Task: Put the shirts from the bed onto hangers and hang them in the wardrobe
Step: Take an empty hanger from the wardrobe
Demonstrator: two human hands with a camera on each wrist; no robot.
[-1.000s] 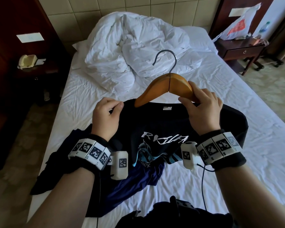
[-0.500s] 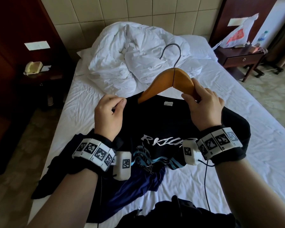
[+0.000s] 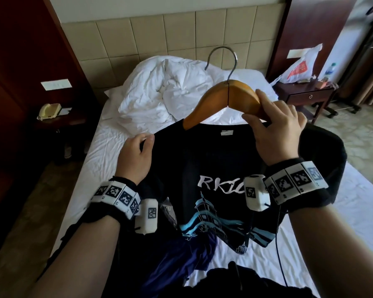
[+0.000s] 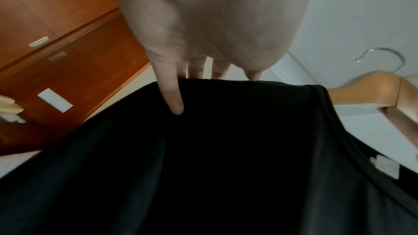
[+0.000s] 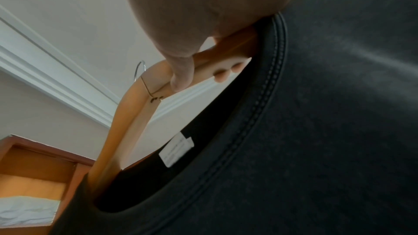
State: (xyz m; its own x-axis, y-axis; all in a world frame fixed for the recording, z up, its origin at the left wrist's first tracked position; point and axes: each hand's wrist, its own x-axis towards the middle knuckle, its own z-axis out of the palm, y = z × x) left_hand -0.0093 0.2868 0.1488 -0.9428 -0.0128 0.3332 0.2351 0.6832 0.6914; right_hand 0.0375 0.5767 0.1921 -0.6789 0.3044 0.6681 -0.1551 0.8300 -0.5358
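One hanger (image 3: 228, 100), two shirts (image 3: 213, 164).

Both forearms raised, left hand (image 3: 136, 155) pinching, right hand (image 3: 276, 134) with fingers (image 5: 222, 76) curled in grip.

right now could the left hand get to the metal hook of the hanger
Probably yes. The hook stands bare above the wooden hanger with nothing around it. But the left hand is pinching the black shirt at the shoulder, so it would have to let go first.
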